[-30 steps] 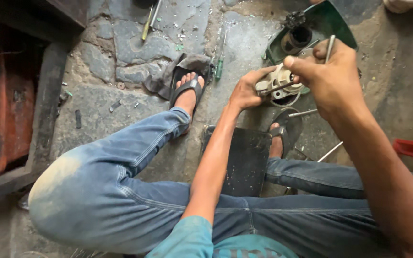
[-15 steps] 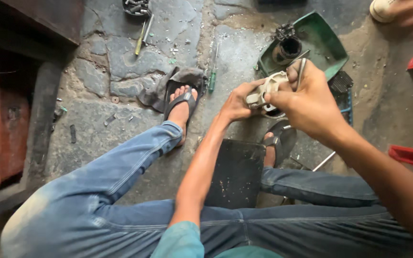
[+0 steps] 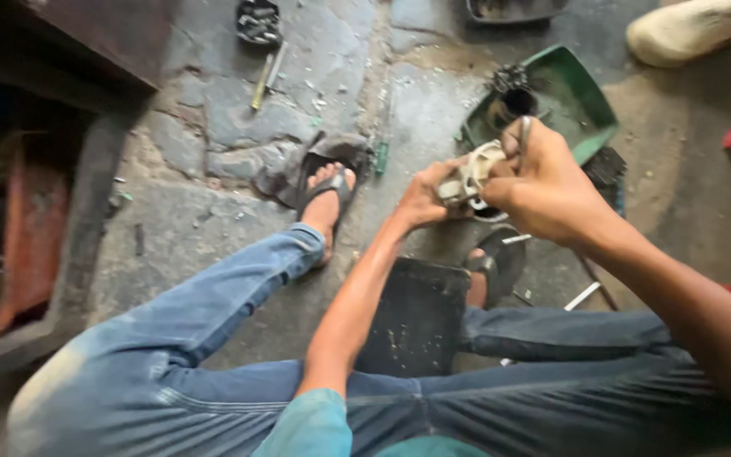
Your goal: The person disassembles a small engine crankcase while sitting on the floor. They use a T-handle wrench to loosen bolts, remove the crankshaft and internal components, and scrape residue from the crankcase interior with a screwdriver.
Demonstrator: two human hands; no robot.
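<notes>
I sit low with my legs in blue jeans stretched over a rough stone floor. My left hand (image 3: 423, 195) grips a small cream-coloured ring-shaped part (image 3: 470, 175) from its left side. My right hand (image 3: 547, 186) closes over the part's right side and also holds a thin metal tool (image 3: 523, 135) that sticks up between the fingers. Both hands hover above my right sandal (image 3: 501, 258). Much of the part is hidden by my fingers.
A green tray (image 3: 590, 101) with a dark round piece lies just beyond the hands. A dark flat block (image 3: 416, 317) sits between my legs. Screwdrivers (image 3: 262, 80) lie on the floor at the back. Another person's shoe (image 3: 687, 34) shows at top right. Red boxes stand left and right.
The camera view has shifted, so the hands sit lower in the frame. Both hands keep hold of the cream part, and the tool stays upright in the right hand.
</notes>
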